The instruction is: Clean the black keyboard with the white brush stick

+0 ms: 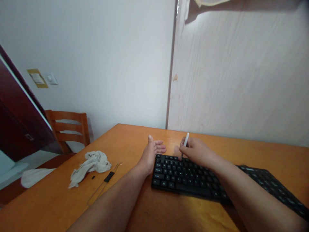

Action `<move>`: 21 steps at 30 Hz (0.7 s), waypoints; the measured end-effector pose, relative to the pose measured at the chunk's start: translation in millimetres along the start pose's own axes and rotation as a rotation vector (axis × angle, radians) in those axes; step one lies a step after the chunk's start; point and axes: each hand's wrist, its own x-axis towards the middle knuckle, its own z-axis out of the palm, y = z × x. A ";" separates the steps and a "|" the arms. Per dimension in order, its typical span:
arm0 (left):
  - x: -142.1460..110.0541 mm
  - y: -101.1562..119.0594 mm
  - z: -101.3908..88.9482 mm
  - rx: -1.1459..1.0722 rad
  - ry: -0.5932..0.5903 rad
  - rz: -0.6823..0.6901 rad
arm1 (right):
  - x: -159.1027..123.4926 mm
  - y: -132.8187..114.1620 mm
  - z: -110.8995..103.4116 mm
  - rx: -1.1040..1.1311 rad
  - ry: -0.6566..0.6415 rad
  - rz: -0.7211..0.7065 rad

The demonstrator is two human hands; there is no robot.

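Pale wall (pixel 96 64) along the far side, meeting a whitish wood-grain panel (pixel 241 74) on the right, with a dark red door (pixel 16 109) cut off at far left and a wooden chair (pixel 69 127) just beyond the table's left corner. Orange wooden table (pixel 135 135) below, bearing a black keyboard (pixel 183 175) straight ahead and a second black keyboard (pixel 270 183) to the right, its left end hidden under the right forearm. Crumpled off-white cloth (pixel 90 167) on the left, near a thin wire (pixel 101 187) with a black sleeve (pixel 109 176). Left hand (pixel 152 153) wide open, fingers spread, just beside the keyboard's far left corner, contact unclear. Right hand (pixel 195 151) pinching a white stylus-like stick (pixel 185 141), lower tip down at the keys, exact kind of stick hard to tell.
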 end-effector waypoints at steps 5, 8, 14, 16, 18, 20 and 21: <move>1.1 -0.2 -0.9 0.008 -0.007 -0.001 | -0.9 -4.0 7.3 0.175 0.024 -0.049; 0.0 0.8 -0.7 0.015 -0.006 0.003 | -2.3 -8.1 16.1 0.289 -0.044 -0.090; -3.2 3.6 0.7 0.024 0.007 -0.002 | -1.6 -4.7 11.9 0.171 -0.036 -0.049; -3.7 3.8 0.9 0.028 0.008 -0.001 | -1.6 -3.3 6.3 0.130 -0.041 -0.027; -3.8 3.6 0.9 0.035 0.007 0.005 | -2.0 -2.5 1.3 0.106 -0.043 -0.014; -3.6 3.2 0.6 0.039 0.005 0.010 | -2.4 -1.7 -3.0 0.091 -0.051 -0.013; -3.4 2.9 0.5 0.039 0.005 0.010 | -2.5 -1.2 -5.1 0.084 -0.056 -0.010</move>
